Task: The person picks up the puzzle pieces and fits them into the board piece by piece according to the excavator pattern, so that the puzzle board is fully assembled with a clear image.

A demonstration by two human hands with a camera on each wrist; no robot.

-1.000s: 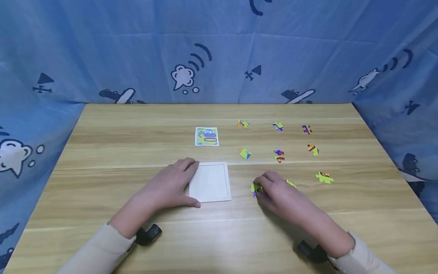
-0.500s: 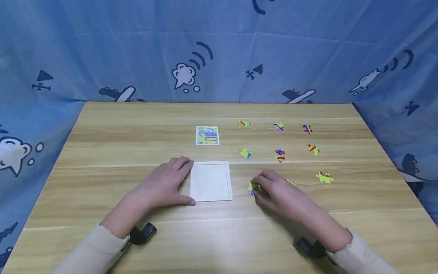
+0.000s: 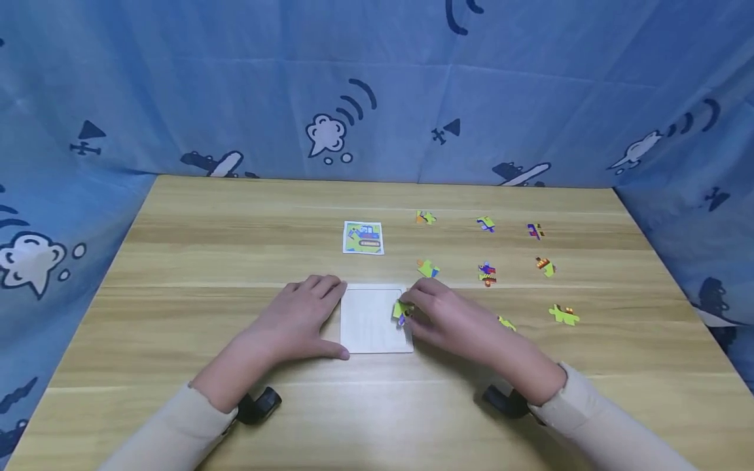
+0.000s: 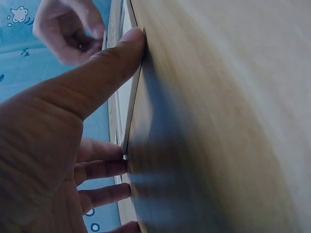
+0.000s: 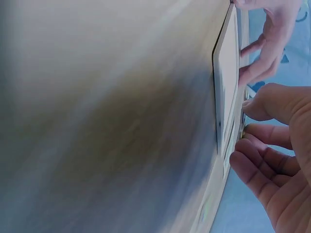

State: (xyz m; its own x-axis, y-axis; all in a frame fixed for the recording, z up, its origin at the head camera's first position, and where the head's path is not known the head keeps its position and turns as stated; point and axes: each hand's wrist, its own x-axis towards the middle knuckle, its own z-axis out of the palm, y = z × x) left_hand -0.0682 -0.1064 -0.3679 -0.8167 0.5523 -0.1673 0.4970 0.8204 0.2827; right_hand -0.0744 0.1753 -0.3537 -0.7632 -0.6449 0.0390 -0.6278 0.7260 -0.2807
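Observation:
A white square puzzle tray (image 3: 372,320) with a thin raised border lies flat on the table. My left hand (image 3: 294,320) spans its left side, index fingertip at the far corner and thumb at the near corner. In the left wrist view the thumb (image 4: 116,58) and fingers stretch out along the tray's edge. Between thumb and fingertips, my right hand (image 3: 450,320) pinches a green and purple jigsaw piece (image 3: 399,310) over the tray's right border. Fingers cover part of this piece; the right wrist view shows the pinching fingertips (image 5: 250,109) close above the tray.
Several loose jigsaw pieces lie to the right, among them a purple and red one (image 3: 487,275) and a green one (image 3: 563,314). Another green piece (image 3: 506,323) is partly hidden by the right arm. A picture card (image 3: 363,237) with a digger lies behind the tray.
My right hand has carried the pinched jigsaw piece left from the table onto the tray's right side. The left hand keeps its place at the tray's left edge. The head view shifts slightly.

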